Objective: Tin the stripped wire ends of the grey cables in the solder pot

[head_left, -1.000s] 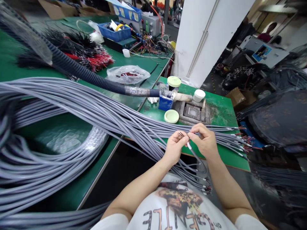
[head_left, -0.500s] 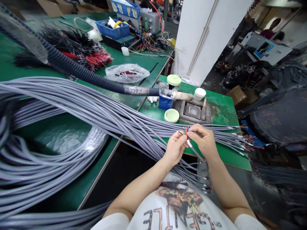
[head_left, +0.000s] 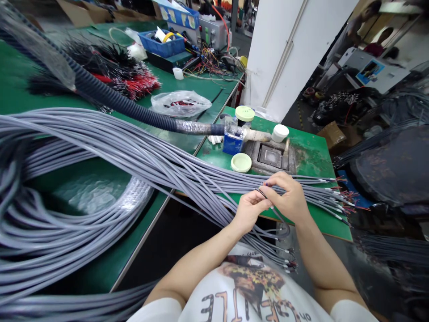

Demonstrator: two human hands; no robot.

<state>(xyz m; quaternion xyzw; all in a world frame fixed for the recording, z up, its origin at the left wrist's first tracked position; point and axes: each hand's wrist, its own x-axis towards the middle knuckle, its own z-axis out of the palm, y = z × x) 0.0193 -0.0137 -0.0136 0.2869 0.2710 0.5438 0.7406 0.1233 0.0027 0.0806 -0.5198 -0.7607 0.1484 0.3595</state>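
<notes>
Close together over the front of the small green bench, both my hands pinch the end of one grey cable [head_left: 280, 217]. My left hand [head_left: 248, 210] is closed around the cable near its end, mostly hiding the grip. The fingers of my right hand [head_left: 288, 197] are closed on the thin coloured wires at the tip, where a dark wire [head_left: 260, 191] shows between the hands. Behind and beneath them runs a thick bundle of grey cables [head_left: 167, 161], its stripped ends [head_left: 348, 199] fanning out to the right with red and dark wires showing.
A solder pot [head_left: 271, 156] sits on the green bench [head_left: 311, 152] beyond my hands. Near it are a pale green lid [head_left: 241, 163], a white tub [head_left: 279, 132] and a blue box [head_left: 232, 143] under a ribbed hose [head_left: 134, 112]. Black and red wire bundles [head_left: 100, 71] lie at far left.
My fingers have closed in over the fanned coloured wires, which are now mostly hidden. The left hand has shifted slightly right and down, covering the cable's white sleeve.
</notes>
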